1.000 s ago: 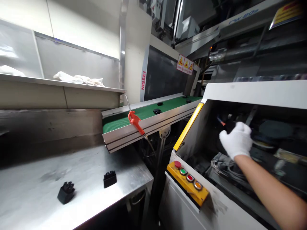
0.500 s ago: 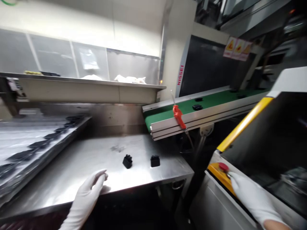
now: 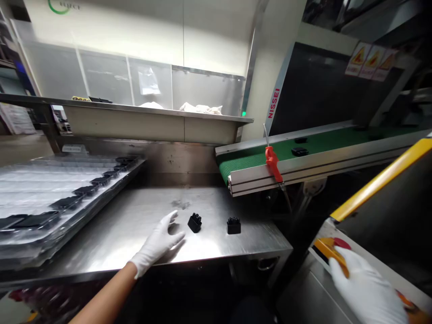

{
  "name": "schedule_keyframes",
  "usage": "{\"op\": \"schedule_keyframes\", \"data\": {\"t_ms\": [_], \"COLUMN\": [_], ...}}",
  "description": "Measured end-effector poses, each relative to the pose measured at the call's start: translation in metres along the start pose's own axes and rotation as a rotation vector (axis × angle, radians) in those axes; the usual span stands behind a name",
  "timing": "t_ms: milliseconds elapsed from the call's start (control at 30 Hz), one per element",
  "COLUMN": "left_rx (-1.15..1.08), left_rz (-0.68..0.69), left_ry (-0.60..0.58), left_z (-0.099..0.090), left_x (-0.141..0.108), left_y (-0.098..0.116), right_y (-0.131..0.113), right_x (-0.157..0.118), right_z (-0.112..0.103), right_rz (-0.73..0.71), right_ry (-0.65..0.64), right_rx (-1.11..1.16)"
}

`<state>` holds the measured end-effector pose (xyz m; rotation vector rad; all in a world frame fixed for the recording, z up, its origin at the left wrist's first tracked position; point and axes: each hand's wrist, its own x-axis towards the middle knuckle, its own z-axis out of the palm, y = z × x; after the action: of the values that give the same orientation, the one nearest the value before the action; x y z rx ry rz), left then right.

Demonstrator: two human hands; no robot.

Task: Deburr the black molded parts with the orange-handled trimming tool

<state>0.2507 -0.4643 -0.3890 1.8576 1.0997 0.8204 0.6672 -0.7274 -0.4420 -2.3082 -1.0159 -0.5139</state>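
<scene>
My left hand, in a white glove, is over the steel table with thumb and fingers spread and nothing between them. Just right of its fingertips lies a small black plastic part, tilted, with knobs on top. A second black plastic part stands upright farther right. My right hand, gloved too, rests at the yellow control panel of the machine, beside a red push button. Its fingers are blurred and partly hidden, so their grip cannot be made out.
Clear plastic trays with a row of black parts occupy the table's left. A green conveyor belt slopes down toward the steel table, carrying black parts. An orange air gun hangs on its side. Above runs a steel shelf with white cloths.
My left hand has spread its fingers and moved toward the tilted black part. My right hand remains by the yellow panel. The view has shifted left, and the black parts lie as before.
</scene>
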Motion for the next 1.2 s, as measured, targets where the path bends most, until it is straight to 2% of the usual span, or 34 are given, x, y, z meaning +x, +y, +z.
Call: {"op": "schedule_keyframes", "data": {"t_ms": [67, 167, 333, 467, 600, 667, 733, 867, 967, 1033, 1100, 1200], "left_rx": [0.014, 0.02, 0.066, -0.02, -0.033, -0.008, -0.03, -0.193, -0.43, -0.655, -0.844, -0.994], "left_rz": [0.026, 0.028, 0.037, -0.035, -0.044, -0.024, -0.05, -0.213, -0.376, -0.471, -0.535, -0.689], "left_ry": [-0.087, -0.2, -0.317, -0.301, -0.251, -0.2, -0.154, -0.15, -0.259, -0.367, -0.42, -0.381], "left_z": [0.009, 0.023, 0.034, 0.039, 0.045, 0.047, 0.048, 0.05, 0.054, 0.059, 0.062, 0.065], "left_x": [0.012, 0.035, 0.062, 0.06, 0.056, 0.055, 0.053, 0.028, -0.008, -0.035, -0.06, -0.089], "left_y": [0.008, 0.016, 0.015, 0.009, 0.002, 0.002, 0.008, 0.031, 0.04, 0.037, 0.032, 0.025], "right_y": [-0.032, -0.085, -0.154, -0.182, -0.194, -0.2, -0.208, -0.225, -0.231, -0.23, -0.227, -0.219], "right_x": [-0.012, -0.013, 0.023, 0.045, 0.047, 0.043, 0.036, 0.011, -0.013, -0.028, -0.043, -0.066], "right_z": [0.011, 0.03, 0.054, 0.076, 0.096, 0.099, 0.095, 0.07, 0.048, 0.037, 0.03, 0.028], "right_rz": [0.025, 0.103, 0.056, -0.03, -0.145, -0.153, -0.114, 0.106, 0.262, 0.311, 0.354, 0.463], "right_ry": [-0.051, -0.261, -0.547, -0.646, -0.657, -0.632, -0.639, -0.8, -1.007, -1.161, -1.262, -1.284], "right_rx": [0.177, 0.493, 0.629, 0.696, 0.578, 0.568, 0.696, 1.1, 1.245, 1.293, 1.284, 1.191]}}
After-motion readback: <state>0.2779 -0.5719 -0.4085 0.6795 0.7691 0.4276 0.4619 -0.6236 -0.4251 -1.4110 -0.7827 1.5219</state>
